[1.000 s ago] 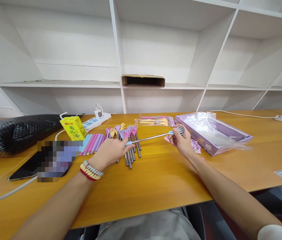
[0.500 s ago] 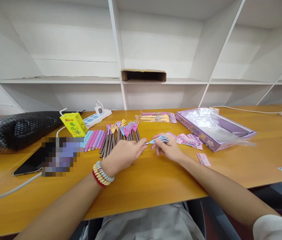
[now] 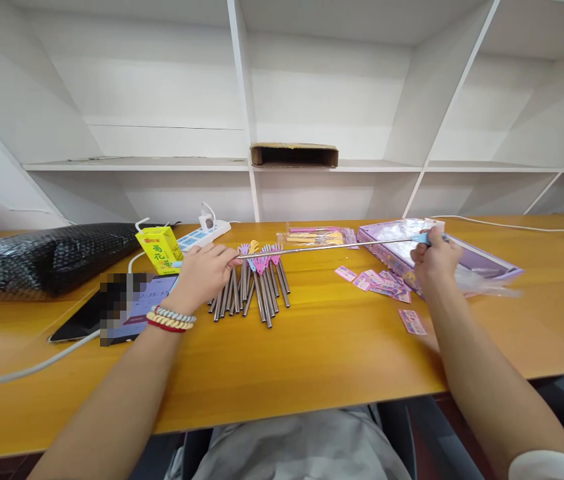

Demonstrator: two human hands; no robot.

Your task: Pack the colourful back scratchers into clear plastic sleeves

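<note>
A telescopic back scratcher [image 3: 322, 249] stretches, drawn out long, between my two hands above the table. My left hand [image 3: 207, 273] is closed around its thicker end, where a bit of light blue shows beside the juice carton. My right hand [image 3: 436, 257] grips the light blue head at the other end, its claw mostly hidden by my fingers. Below the rod, beside my left hand, lies a bunch of back scratchers [image 3: 259, 283] with grey metal shafts and pink, purple, yellow and blue claw heads. My left hand hides the coloured tubes to their left.
Small pink cards [image 3: 379, 283] lie right of centre. Behind are packaged back scratchers [image 3: 317, 237]; a purple box [image 3: 505, 272] with clear plastic stands at right. Left are a yellow drink carton [image 3: 159, 250], phone [image 3: 149, 300], power strip [image 3: 199, 235] and black bubble-wrapped parcel [image 3: 57, 260].
My hands have moved far apart, left hand leftward and right hand rightward. The back scratcher between them is now drawn out long.
</note>
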